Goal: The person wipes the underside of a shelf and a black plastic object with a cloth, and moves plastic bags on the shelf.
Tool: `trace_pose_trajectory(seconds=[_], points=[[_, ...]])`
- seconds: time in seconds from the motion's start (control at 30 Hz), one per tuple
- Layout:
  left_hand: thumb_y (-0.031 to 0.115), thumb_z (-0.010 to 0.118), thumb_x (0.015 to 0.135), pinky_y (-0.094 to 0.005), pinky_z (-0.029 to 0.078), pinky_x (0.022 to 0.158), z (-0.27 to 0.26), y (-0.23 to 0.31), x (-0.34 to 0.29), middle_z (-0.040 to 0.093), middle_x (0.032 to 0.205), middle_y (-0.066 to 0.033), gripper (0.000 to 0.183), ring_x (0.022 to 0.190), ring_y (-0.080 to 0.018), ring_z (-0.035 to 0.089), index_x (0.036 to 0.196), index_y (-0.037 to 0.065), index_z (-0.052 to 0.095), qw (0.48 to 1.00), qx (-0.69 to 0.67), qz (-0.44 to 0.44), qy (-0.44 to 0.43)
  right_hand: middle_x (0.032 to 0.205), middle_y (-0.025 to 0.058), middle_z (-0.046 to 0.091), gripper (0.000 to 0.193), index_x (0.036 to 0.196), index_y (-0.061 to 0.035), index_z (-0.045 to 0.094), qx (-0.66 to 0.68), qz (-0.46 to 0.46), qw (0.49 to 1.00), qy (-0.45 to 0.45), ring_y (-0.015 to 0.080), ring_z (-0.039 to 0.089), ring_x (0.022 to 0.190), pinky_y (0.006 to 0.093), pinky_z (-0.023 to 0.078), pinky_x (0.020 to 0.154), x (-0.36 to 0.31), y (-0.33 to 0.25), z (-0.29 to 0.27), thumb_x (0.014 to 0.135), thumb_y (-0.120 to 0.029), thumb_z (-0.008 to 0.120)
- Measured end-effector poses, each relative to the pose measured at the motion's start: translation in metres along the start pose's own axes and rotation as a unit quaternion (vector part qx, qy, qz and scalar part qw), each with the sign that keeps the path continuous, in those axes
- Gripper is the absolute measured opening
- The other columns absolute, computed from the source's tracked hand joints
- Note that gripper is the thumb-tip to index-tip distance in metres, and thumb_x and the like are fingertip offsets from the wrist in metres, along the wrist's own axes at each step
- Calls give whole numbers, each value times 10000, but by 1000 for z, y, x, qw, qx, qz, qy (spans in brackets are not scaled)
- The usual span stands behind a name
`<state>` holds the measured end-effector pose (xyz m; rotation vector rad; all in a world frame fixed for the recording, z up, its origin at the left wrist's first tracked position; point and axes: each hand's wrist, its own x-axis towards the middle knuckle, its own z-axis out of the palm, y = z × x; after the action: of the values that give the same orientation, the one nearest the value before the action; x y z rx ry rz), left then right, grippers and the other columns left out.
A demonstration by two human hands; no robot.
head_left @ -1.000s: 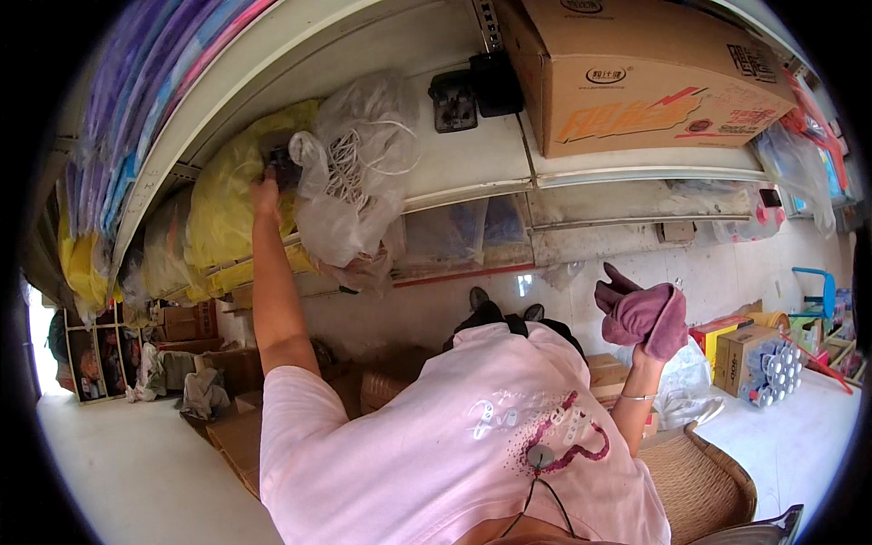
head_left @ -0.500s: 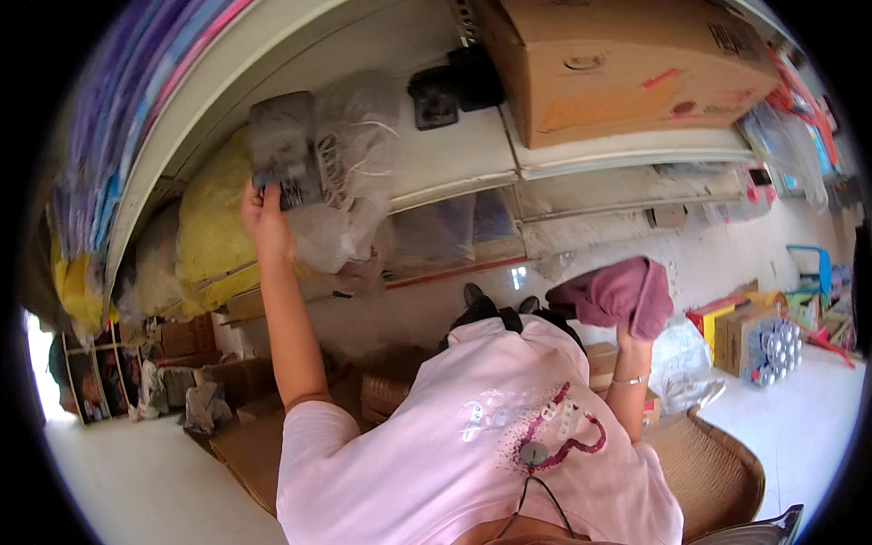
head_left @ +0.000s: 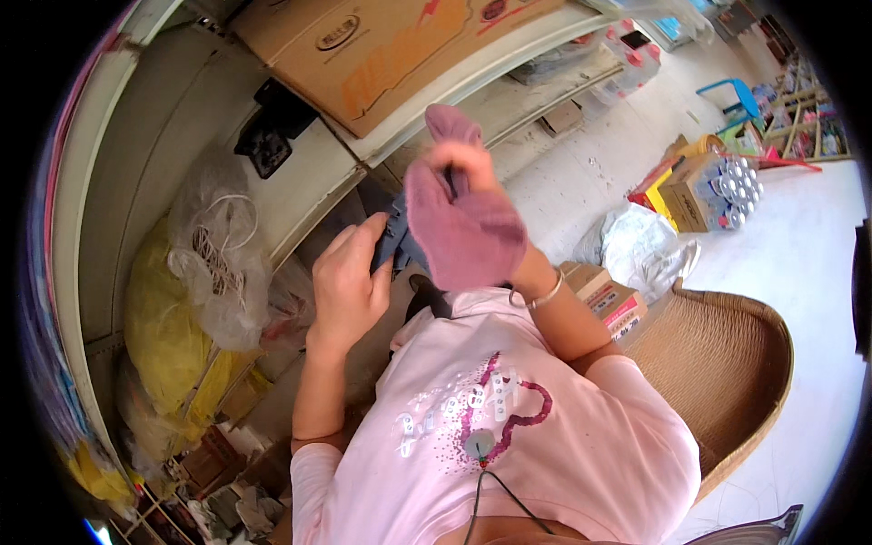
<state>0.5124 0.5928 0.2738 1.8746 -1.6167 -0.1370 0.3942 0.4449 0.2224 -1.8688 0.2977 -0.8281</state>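
Your left hand (head_left: 350,283) pinches the dark object (head_left: 391,238) by one end — likely to steady it — while your right hand (head_left: 472,163) clutches the purple cloth (head_left: 468,241), partly covering it.

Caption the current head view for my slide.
Left grip holds a dark object, right grip a mauve cloth partly hiding it, near a shelf bearing a cardboard box.

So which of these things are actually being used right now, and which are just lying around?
In use:
- dark object, held in the left hand
- purple cloth, held in the right hand

Lying about:
- large cardboard box, on the shelf
- clear plastic bag
- yellow plastic
- woven basket
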Motion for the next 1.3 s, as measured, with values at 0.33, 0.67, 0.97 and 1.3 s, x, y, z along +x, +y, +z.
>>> trace_pose_trajectory(seconds=[0.33, 0.67, 0.97, 1.3], points=[[-26, 570, 819, -311, 485, 682, 13, -14, 10, 605, 865, -161, 264, 740, -298, 618, 1083, -9, 577, 996, -89, -28, 10, 1061, 86, 614, 241, 1095, 1, 543, 320, 139, 891, 292, 163, 575, 995, 308, 479, 888, 0, 56, -15, 891, -123, 574], [-90, 399, 904, -256, 398, 933, 5, -46, -13, 579, 1138, -97, 331, 1043, -146, 544, 1215, -61, 510, 943, -290, -136, 92, 952, 145, 656, 236, 1044, 35, 579, 110, 421, 892, 123, 234, 649, 846, 347, 557, 763, -58, 170, -79, 809, 12, 600], [-72, 416, 869, -258, 428, 910, 18, -74, -43, 591, 1137, -102, 390, 1017, -141, 564, 1251, -58, 490, 907, -331, -228, 127, 1250, 147, 553, 535, 1380, -25, 352, 450, 122, 880, 85, 238, 583, 1094, 396, 484, 943, -55, 57, -188, 913, -159, 576], [-42, 448, 893, -297, 437, 916, 21, -83, -46, 581, 1159, -106, 369, 1013, -160, 569, 1260, -46, 492, 903, -342, -236, 108, 1103, 79, 644, 408, 1188, -62, 562, 452, 526, 677, 245, 240, 626, 960, 388, 501, 900, -133, 247, -141, 971, -391, 458]])
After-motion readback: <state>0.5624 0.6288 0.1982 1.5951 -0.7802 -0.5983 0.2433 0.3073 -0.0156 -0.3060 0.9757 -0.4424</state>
